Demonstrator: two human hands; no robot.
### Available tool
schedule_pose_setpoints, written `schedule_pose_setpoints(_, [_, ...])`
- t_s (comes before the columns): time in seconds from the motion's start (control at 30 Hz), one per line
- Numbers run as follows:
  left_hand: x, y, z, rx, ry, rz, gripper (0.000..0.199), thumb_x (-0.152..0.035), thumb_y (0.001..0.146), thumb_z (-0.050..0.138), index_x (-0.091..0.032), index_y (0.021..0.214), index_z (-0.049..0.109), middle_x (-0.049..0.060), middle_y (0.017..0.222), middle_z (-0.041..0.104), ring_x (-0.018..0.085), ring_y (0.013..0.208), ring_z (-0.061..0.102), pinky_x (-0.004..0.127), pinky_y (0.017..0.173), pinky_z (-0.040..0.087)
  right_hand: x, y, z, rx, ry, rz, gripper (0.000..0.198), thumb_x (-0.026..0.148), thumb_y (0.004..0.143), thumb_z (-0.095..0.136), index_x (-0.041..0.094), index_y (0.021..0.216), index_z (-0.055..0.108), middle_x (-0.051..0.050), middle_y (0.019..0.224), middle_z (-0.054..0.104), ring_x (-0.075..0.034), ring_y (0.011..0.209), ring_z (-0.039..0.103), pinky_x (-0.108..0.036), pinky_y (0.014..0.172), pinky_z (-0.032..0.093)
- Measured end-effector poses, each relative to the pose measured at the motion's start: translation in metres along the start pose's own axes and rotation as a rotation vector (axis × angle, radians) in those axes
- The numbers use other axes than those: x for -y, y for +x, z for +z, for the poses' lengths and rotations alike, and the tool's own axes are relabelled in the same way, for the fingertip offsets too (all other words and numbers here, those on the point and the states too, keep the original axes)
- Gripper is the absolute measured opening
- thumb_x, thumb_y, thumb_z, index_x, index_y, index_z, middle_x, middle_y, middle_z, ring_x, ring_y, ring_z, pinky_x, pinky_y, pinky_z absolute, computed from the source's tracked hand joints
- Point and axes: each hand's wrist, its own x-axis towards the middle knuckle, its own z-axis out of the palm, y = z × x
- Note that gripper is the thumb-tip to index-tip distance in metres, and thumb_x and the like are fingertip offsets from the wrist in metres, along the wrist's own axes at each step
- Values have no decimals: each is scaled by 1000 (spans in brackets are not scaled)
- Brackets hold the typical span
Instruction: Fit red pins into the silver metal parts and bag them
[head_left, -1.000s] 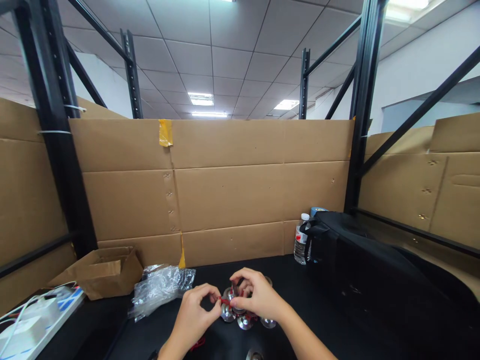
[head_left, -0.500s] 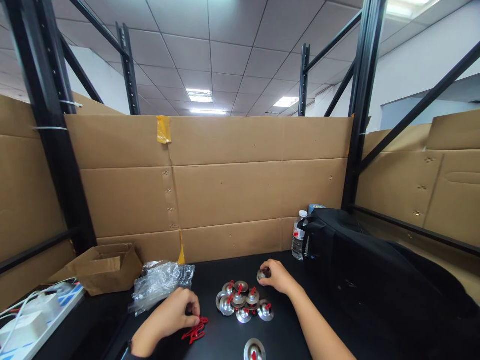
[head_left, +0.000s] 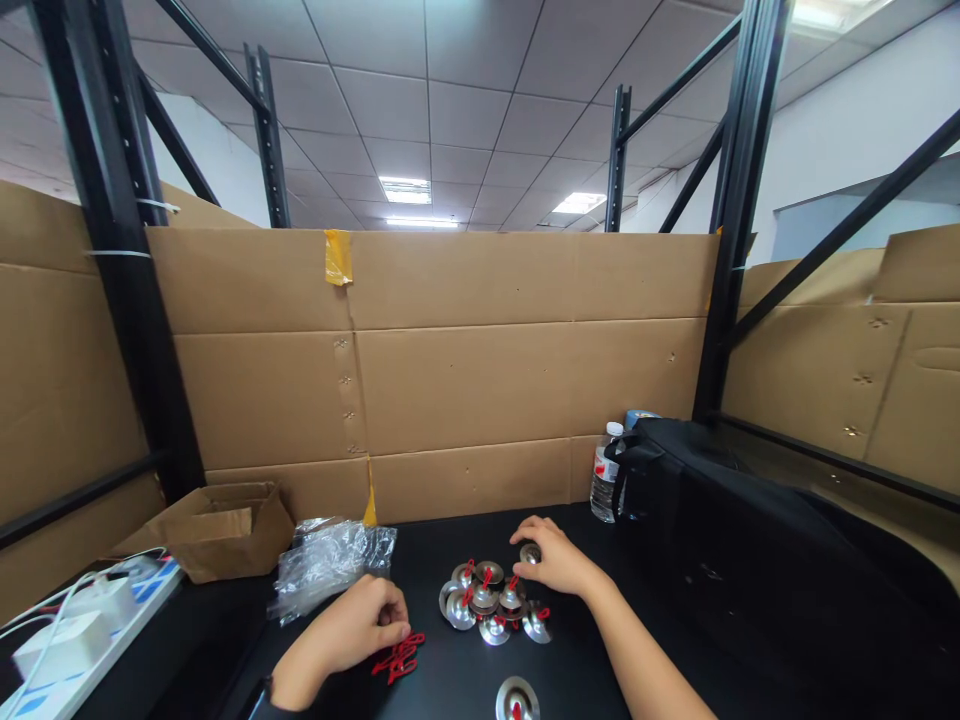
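My left hand [head_left: 352, 628] is closed, thumb and fingertips pinched at the upper edge of a small heap of red cords [head_left: 397, 660] on the black tabletop. My right hand [head_left: 559, 560] has its fingers apart, arched over a small metal finger cymbal [head_left: 530, 553] that shows between thumb and forefinger. Just left of that hand is a pile of silvery finger cymbals [head_left: 484, 598], several with red cord loops through their centres; my right thumb is close to the pile's right side. A single cymbal [head_left: 517, 697] with a bit of red lies nearer to me.
Crumpled clear plastic bags [head_left: 337, 562] and an open cardboard box [head_left: 229, 535] sit at the back left, with a power strip [head_left: 97, 640] at the left edge. A water bottle [head_left: 605, 475] and a large black bag [head_left: 757, 570] stand on the right. Cardboard walls [head_left: 457, 390] enclose the back.
My right hand has shifted toward the pile and its fingers have spread from the cymbal they pinched. The left hand stays at the red cords. The whole view has shifted slightly.
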Motion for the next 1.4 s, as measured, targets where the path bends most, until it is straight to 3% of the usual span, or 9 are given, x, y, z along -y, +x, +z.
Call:
schedule_pose_setpoints(0.13, [-3,-1,-2,-28,3,13,21,-34,84,61,-19,89,76,3,85,75,18,78,67,23,70,45,29,-3,7,225,66,-186,63,42,60,89,31,119,73,-4,122,66,-26,114,58,-34,99,42])
schedule_pose_setpoints(0.27, [-10,-2,-6,-75,19,30,20,-33,83,63,-21,93,75,3,93,73,19,86,65,25,76,45,42,-3,18,315,15,-236,52,35,63,88,33,113,76,-3,117,68,-26,112,61,-32,99,41])
schedule_pose_setpoints(0.5, [-15,-3,-8,-102,5,47,18,-30,83,62,-21,94,75,3,94,73,19,87,64,26,78,45,47,-7,15,207,-46,-182,26,24,75,75,28,100,80,-2,98,74,-19,90,67,-25,78,44])
schedule_pose_setpoints(0.67, [-24,0,-4,-159,2,88,17,-28,87,59,-22,93,74,3,93,72,19,88,64,26,81,44,52,-6,16,82,18,-191,24,14,85,60,26,92,81,-2,95,76,-18,90,69,-24,81,46])
schedule_pose_setpoints(0.87, [-41,2,6,-109,-15,139,17,-24,86,59,-22,92,74,2,95,72,18,90,63,25,83,44,48,-4,26,86,-74,-95,20,21,74,76,26,92,80,-2,95,75,-19,88,68,-24,75,44])
schedule_pose_setpoints(1.0, [-45,3,8,-109,-24,150,17,-22,86,58,-23,91,74,1,93,71,17,89,64,24,82,43,48,-2,33,80,-74,-93,12,22,79,73,26,87,80,-2,90,75,-18,85,67,-24,73,43])
schedule_pose_setpoints(1.1, [-50,3,8,-144,-38,155,18,-24,90,57,-23,94,74,2,95,72,18,90,64,25,85,44,54,-1,33,-5,41,-115,12,20,82,70,25,87,80,-2,87,74,-17,80,66,-24,73,43])
schedule_pose_setpoints(1.23, [-63,7,12,-249,-137,193,20,-29,96,53,-24,103,72,3,100,73,19,93,65,26,88,46,67,1,34,-114,350,-115,11,29,85,70,20,83,77,-3,83,72,-17,74,64,-26,70,46])
schedule_pose_setpoints(1.4, [-74,16,27,-433,-313,242,22,-35,98,55,-23,110,69,5,104,74,20,96,67,26,89,48,83,0,43,-88,798,-166,32,49,80,77,17,80,71,-6,92,67,-19,83,68,-30,75,54])
